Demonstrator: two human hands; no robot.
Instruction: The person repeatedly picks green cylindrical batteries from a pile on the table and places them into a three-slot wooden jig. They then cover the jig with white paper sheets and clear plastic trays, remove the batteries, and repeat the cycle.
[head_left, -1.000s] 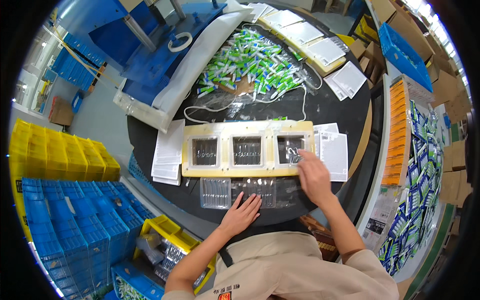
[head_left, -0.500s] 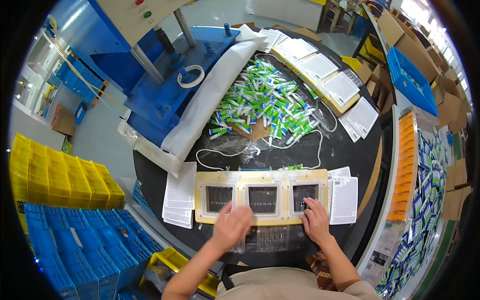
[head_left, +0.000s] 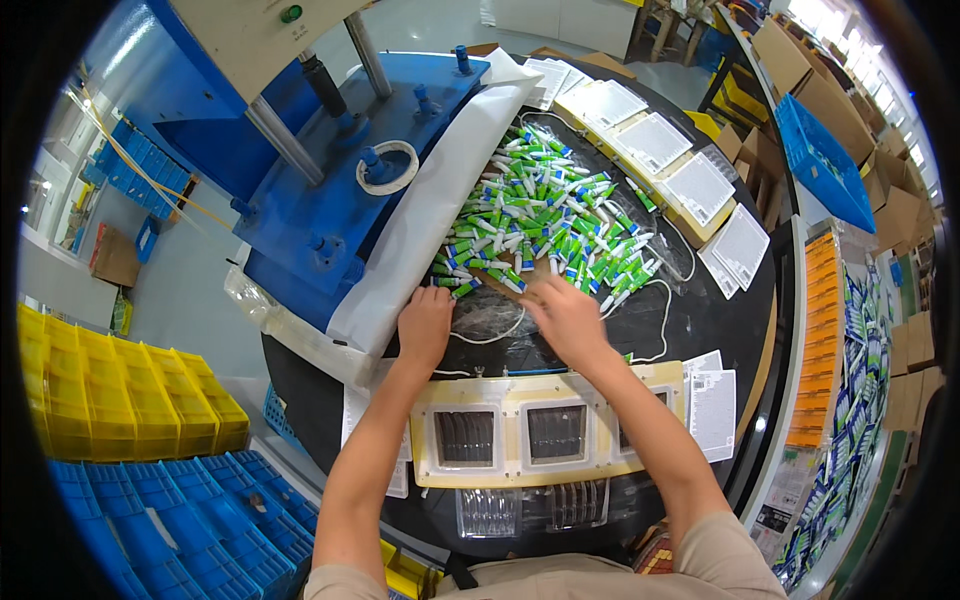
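Observation:
My left hand (head_left: 425, 325) reaches over the fixture to the near-left edge of a heap of small green-and-white tubes (head_left: 560, 215). Its fingertips are bent down beside the closest tubes, with no tube visible in its grasp. At the heap's front edge is my right hand (head_left: 568, 318), thumb and fingers apart and nothing seen between them. Both forearms pass above a pale yellow fixture (head_left: 510, 478) with white-rimmed square windows. Ribbed clear plastic blisters (head_left: 466, 440) show in its windows; my right forearm partly covers the right-hand one.
A blue press (head_left: 320, 215) stands at the left, a white sheet (head_left: 440, 190) along its edge. Printed white cards (head_left: 712, 410) lie beside the fixture. Another card-topped fixture (head_left: 670, 205) sits at the far right. More clear blisters (head_left: 488, 512) lie in front. White cords (head_left: 655, 335) cross the black table.
Both hands have left the fixture and moved forward to the tube heap. The whole view has shifted slightly, and the fixture now appears lower and further right.

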